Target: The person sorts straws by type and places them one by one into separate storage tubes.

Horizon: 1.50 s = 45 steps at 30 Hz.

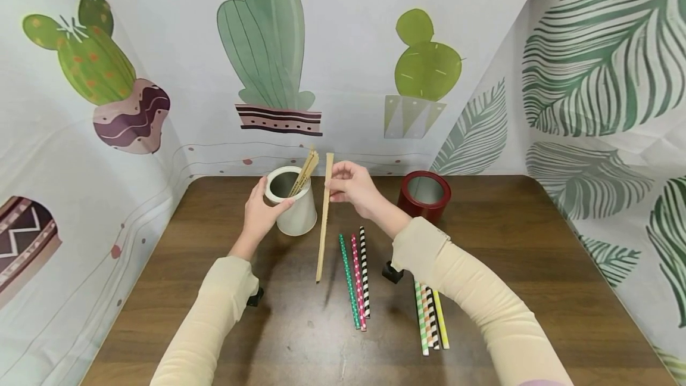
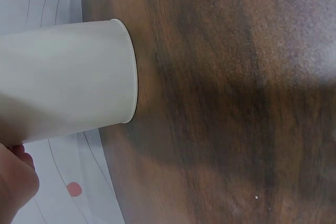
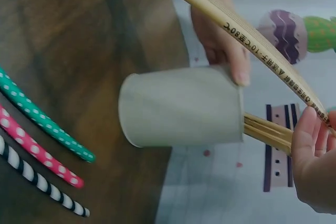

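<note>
My left hand (image 1: 261,210) holds the white can (image 1: 296,216) by its upper part, thumb at the rim and fingers round the far left side. Several tan paper-wrapped straws (image 1: 305,173) lean out of the can's right side. Just right of it, my right hand (image 1: 351,186) pinches one long tan paper-wrapped straw (image 1: 324,225) near its top. This straw hangs nearly upright, its lower end above the table. Dark printed characters run along it in the right wrist view. The left wrist view shows the can's wall (image 2: 79,77) and base, with only part of my left hand (image 2: 16,182).
Green dotted (image 1: 349,282), pink dotted (image 1: 359,282) and black-striped straws (image 1: 365,273) lie in front of my right hand. Several more striped straws (image 1: 429,320) lie farther right, partly under my forearm. A red can (image 1: 435,212) stands at the back right of the wooden table (image 1: 536,290).
</note>
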Available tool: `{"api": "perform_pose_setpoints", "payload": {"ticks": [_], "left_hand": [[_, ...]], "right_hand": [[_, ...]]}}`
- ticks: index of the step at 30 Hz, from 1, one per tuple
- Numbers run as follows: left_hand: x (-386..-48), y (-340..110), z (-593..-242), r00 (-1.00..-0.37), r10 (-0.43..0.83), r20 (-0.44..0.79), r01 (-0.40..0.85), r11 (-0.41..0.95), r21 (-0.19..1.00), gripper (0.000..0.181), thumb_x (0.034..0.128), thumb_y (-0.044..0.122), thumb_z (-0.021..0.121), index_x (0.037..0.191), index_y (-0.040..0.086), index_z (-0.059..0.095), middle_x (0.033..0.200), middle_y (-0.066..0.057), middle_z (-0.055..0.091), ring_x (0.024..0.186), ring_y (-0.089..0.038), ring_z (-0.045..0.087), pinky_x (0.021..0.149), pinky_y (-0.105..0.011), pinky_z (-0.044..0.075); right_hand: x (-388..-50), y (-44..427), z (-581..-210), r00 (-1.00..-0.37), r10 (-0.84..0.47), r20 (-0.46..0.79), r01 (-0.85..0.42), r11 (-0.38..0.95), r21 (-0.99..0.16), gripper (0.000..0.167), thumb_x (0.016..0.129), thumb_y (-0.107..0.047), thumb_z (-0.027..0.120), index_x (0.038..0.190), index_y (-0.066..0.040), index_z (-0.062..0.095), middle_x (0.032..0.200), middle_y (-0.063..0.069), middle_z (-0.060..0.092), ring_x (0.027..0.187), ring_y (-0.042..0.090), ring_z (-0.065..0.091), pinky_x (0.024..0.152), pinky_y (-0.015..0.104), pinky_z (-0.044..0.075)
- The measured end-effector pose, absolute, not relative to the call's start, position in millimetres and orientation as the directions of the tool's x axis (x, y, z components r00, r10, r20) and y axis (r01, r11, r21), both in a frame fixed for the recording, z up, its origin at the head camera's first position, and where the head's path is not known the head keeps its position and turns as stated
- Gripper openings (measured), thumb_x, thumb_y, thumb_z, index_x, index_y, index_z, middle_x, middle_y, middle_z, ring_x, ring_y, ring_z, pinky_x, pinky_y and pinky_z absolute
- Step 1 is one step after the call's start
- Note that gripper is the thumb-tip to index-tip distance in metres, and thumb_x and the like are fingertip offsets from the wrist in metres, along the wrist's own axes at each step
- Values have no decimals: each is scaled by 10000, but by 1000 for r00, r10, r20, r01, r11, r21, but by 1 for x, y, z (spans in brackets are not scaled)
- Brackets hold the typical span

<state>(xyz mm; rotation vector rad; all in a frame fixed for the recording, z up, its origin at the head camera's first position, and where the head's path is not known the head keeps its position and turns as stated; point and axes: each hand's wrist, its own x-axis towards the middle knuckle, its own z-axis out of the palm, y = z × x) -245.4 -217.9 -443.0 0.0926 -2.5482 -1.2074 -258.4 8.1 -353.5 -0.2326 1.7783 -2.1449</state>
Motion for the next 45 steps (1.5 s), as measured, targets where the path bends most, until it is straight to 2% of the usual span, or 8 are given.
{"api": "perform_pose_setpoints", "payload": {"ticks": [10,23,31,41,45], "left_hand": [[-246,-217,-442,-948,-195,253,74,637,767,879,695,403,707,1372,30,288,1419,-139,296,1296,-319,280,1046,-458,241],[-248,-218,-444,-949,-187,254,78,640,765,885,699,410,701,1383,49,271,1423,-136,287,1299,-318,274,1047,-460,238],[-247,-219,-444,-948,-189,257,79,641,764,894,694,415,705,1383,46,272,1421,-141,291,1299,-315,278,1047,-458,239],[-248,-219,-446,-948,-192,253,77,632,771,907,686,425,710,1384,49,269,1424,-138,286,1303,-318,268,1053,-463,224],[-247,-219,-447,-943,-196,271,95,618,780,941,660,481,705,1380,48,280,1417,-146,296,1298,-334,269,1050,-478,215]], "right_hand": [[-276,16,-316,-977,-210,28,35,-292,-956,193,797,79,548,818,-101,482,685,-13,530,559,95,537,495,208,488],[-291,20,-285,-989,-49,143,-114,-375,-920,185,817,65,545,787,-103,473,707,18,524,580,109,527,486,198,480],[-295,11,-298,-991,65,116,-132,-361,-923,178,817,31,568,751,-109,478,695,4,527,587,113,550,509,199,489],[-294,-1,-327,-993,64,99,-115,-326,-939,149,823,24,564,775,-92,484,684,-1,518,589,101,554,502,184,486],[-292,-8,-333,-991,49,124,-133,-299,-945,136,820,37,560,775,-68,487,675,-6,521,588,98,551,497,180,483]]}}
